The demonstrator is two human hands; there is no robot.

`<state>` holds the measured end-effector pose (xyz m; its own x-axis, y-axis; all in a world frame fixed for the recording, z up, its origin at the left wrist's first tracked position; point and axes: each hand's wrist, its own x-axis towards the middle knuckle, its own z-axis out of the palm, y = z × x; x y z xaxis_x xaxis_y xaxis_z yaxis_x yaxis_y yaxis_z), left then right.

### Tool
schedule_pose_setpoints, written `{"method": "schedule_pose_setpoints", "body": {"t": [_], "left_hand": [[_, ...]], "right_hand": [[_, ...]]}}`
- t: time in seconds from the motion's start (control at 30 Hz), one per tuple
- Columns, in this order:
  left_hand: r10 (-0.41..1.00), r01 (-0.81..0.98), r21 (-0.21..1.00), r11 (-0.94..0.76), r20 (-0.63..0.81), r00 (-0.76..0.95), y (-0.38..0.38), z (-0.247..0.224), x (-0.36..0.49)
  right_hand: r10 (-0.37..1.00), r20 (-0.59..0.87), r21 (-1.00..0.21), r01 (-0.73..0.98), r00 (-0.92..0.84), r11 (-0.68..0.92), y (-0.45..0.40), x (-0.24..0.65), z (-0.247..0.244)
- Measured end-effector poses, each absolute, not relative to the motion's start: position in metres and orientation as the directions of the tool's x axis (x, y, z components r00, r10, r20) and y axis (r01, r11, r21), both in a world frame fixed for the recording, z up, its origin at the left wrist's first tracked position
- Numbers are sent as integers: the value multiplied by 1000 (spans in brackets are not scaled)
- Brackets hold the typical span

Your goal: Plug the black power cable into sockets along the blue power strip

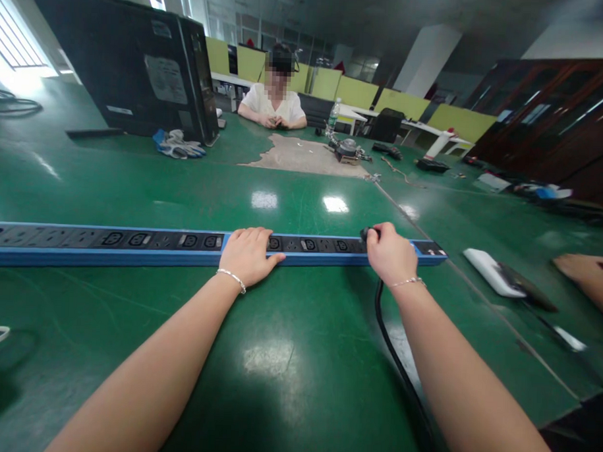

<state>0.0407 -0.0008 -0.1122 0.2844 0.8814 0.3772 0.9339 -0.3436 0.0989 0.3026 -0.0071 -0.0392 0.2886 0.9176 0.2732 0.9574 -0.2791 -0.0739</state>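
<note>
A long blue power strip [97, 260] with a row of black sockets lies across the green table. My left hand [248, 254] rests over its middle, fingers across the top face and thumb along the near side. Near the strip's right end, my right hand [390, 252] is closed around a black plug [365, 234]. A thick black cable [393, 351] runs from under that hand down toward the table's near edge. Whether the plug sits in a socket cannot be made out, since my fingers cover that part.
A black computer case [133, 75] stands at the back left by gloves [178, 144]. Across the table [292, 206] sits a person [273, 103]. At right are a white object [492, 272] and another person's hand [589, 279]. Metal parts [347, 150] lie farther back.
</note>
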Motion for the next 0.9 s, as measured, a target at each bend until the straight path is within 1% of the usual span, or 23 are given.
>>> {"method": "schedule_pose_setpoints", "body": {"t": [0.07,0.1,0.2,0.27,0.37,0.47,0.7,0.8,0.9], "left_hand": [[885,933,117,-340,376,275,-1,-112,41],[886,933,123,-337,376,271,0,-111,41],[892,935,135,-329,369,261,-1,-110,41],[894,934,139,-329,365,261,-1,-110,41],[888,932,138,-335,378,263,-1,-111,41],[886,933,139,-333,385,259,-1,-112,41],[892,933,151,-327,375,252,-2,-110,42],[892,934,146,-325,375,252,-2,-110,42],[885,931,147,-335,388,257,-2,-110,42]], "right_hand": [[891,360,-167,959,276,-229,-9,296,-26],[903,353,-211,961,246,-180,-8,290,-21],[976,195,-340,940,97,-25,-3,264,-21],[991,130,-378,925,11,39,3,244,-31],[992,116,-350,932,-55,93,8,218,-48],[992,103,-293,951,-73,100,8,202,-57],[997,82,-121,993,15,-5,-1,187,-50],[995,101,-84,996,23,-14,-5,181,-50],[994,107,-80,997,27,-18,-6,178,-51]]}}
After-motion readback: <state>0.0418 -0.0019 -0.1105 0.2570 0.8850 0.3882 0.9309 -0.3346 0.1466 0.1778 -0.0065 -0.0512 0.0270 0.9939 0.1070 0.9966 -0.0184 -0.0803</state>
